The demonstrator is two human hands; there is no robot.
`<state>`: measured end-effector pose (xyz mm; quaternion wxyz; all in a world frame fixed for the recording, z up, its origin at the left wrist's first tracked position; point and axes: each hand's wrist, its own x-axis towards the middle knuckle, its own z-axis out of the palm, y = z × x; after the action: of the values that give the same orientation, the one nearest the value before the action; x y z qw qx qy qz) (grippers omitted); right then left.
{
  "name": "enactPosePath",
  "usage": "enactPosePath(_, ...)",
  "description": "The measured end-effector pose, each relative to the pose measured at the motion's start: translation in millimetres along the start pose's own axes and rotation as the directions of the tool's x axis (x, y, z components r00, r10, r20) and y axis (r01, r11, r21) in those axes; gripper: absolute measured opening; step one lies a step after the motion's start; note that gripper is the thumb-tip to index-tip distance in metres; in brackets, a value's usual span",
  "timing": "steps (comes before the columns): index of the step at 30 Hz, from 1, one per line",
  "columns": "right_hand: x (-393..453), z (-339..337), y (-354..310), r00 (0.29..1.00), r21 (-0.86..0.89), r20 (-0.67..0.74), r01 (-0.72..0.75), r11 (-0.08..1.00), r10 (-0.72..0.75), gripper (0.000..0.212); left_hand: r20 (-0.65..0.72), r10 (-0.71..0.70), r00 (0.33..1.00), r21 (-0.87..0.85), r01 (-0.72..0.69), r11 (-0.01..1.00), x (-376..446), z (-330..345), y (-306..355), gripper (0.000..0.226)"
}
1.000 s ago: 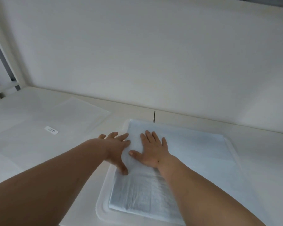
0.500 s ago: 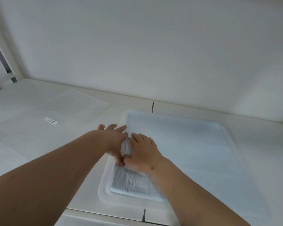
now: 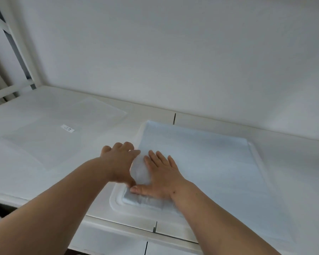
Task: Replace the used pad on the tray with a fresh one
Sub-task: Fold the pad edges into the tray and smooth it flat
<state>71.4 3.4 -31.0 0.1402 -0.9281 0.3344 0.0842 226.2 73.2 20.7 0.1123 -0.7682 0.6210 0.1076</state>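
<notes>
Two hands are on the pad (image 3: 201, 162), which lies spread over the tray (image 3: 116, 201) on the bench (image 3: 35, 173). Your right hand (image 3: 160, 177) lies flat on the pad near its left edge, fingers straight and apart, thumb stretched toward the front-left corner; it presses and grips nothing. Your left hand (image 3: 121, 161) sits at the pad's left edge, just beside the right; its fingers look slightly bent at the tray's rim, and whether they pinch the edge or only push it cannot be told.

Judging by how things lie, most of the job looks done: a pale blue pad, apparently the fresh one, already covers the tray and reaches its far rim. No soiled pad shows anywhere. What seems left is seating the left edge and the front-left corner, where the pad looks bunched and creased, then smoothing it flat. White sheets (image 3: 44, 140) lie on the bench to the left, well apart from the tray.
</notes>
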Motion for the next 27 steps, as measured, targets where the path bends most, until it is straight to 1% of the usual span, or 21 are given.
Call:
enactPosePath(1,0.4,0.5,0.5,1.0,0.011,0.002,-0.007,1.0,0.007,0.109,-0.063,-0.047,0.997,-0.078,0.042,0.996,-4.7,5.4,0.4,0.089)
enactPosePath(3,3.3,-0.4,2.5,1.0,0.058,-0.005,-0.03,0.998,0.03,0.095,-0.156,-0.156,0.975,-0.253,0.113,0.961,-14.3,15.1,1.4,0.053)
enactPosePath(4,4.7,-2.2,3.5,0.999,0.096,-0.016,-0.043,0.994,0.045,0.089,-0.171,-0.197,0.965,-0.3,0.14,0.944,-19.3,18.6,2.4,0.037)
enactPosePath(5,5.4,-4.3,4.2,0.998,0.137,-0.03,-0.055,0.989,0.06,0.084,-0.162,-0.22,0.962,-0.312,0.161,0.936,-24.0,21.4,3.8,0.028)
enactPosePath(6,4.7,-6.2,3.6,0.996,0.168,-0.042,-0.067,0.983,0.074,0.08,-0.136,-0.229,0.964,-0.308,0.178,0.935,-28.8,24.8,5.4,0.024)
enactPosePath(8,1.1,-8.7,-0.7,0.992,0.189,-0.068,-0.094,0.977,0.108,0.072,-0.082,-0.239,0.967,-0.292,0.206,0.934,-35.7,29.6,8.1,0.025)
enactPosePath(10,-3.0,-8.3,-8.9,0.989,0.185,-0.072,-0.114,0.976,0.129,0.066,-0.06,-0.265,0.962,-0.289,0.238,0.927,-41.9,29.9,9.4,0.025)
enactPosePath(13,-7.3,0.9,-18.9,0.989,0.159,-0.038,-0.133,0.978,0.14,0.064,-0.063,-0.287,0.956,-0.261,0.261,0.929,-47.7,30.1,9.5,0.023)
enactPosePath(16,-11.4,9.9,-18.5,0.989,0.134,-0.03,-0.141,0.981,0.146,0.064,0.0,-0.306,0.952,-0.232,0.297,0.926,-49.9,34.9,11.4,0.023)
enactPosePath(19,-13.7,11.5,-17.2,0.99,0.132,-0.035,-0.134,0.982,0.14,0.064,0.078,-0.319,0.944,-0.278,0.328,0.903,-48.8,42.0,13.3,0.02)
enactPosePath(21,-13.3,9.6,-16.8,0.99,0.141,-0.023,-0.137,0.98,0.141,0.064,0.089,-0.318,0.944,-0.322,0.329,0.888,-48.9,40.7,14.9,0.013)
enactPosePath(22,-13.3,8.7,-16.6,0.99,0.146,-0.017,-0.138,0.98,0.142,0.064,0.094,-0.31,0.946,-0.356,0.323,0.877,-50.1,38.4,15.7,0.013)
enactPosePath(24,-13.2,7.1,-15.8,0.99,0.159,-0.012,-0.136,0.978,0.14,0.063,0.099,-0.303,0.948,-0.474,0.313,0.823,-54.8,32.2,17.6,0.02)
enactPosePath(25,-13.4,6.2,-15.4,0.99,0.172,-0.012,-0.135,0.976,0.14,0.063,0.093,-0.302,0.949,-0.563,0.3,0.77,-57.8,29.8,18.2,0.02)
enactPosePath(27,-14.1,4.3,-15.1,0.99,0.208,-0.013,-0.137,0.968,0.143,0.062,0.077,-0.292,0.953,-0.74,0.251,0.624,-64.9,26.4,19.5,0.015)
